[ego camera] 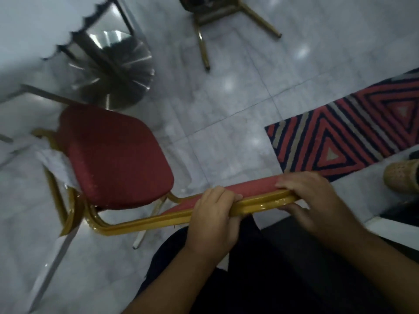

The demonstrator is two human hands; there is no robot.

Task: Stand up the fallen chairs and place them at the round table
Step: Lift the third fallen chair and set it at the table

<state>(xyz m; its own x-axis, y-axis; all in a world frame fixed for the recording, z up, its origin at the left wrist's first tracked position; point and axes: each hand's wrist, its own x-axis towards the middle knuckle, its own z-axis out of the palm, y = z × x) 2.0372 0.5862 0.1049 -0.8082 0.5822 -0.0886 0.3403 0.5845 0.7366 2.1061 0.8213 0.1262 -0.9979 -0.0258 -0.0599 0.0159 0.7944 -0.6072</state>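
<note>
A red-cushioned chair [115, 157] with a gold metal frame stands below me, its seat facing up. Both hands grip the top of its backrest: my left hand [215, 214] wraps the gold rail, and my right hand [310, 200] holds the rail's right end over the red padding. The round table [29, 30] with a white scalloped cloth fills the upper left, on a shiny metal pedestal base [118, 71]. A second chair [217, 17] lies on the floor at the top, gold legs pointing toward me.
A red, navy and grey patterned rug [353, 130] lies on the marble floor at right. A woven tan shoe [401, 177] sits at the right edge. Crumpled white cloth or paper [56, 164] lies by the chair's left side. Metal bars [45, 96] cross the left.
</note>
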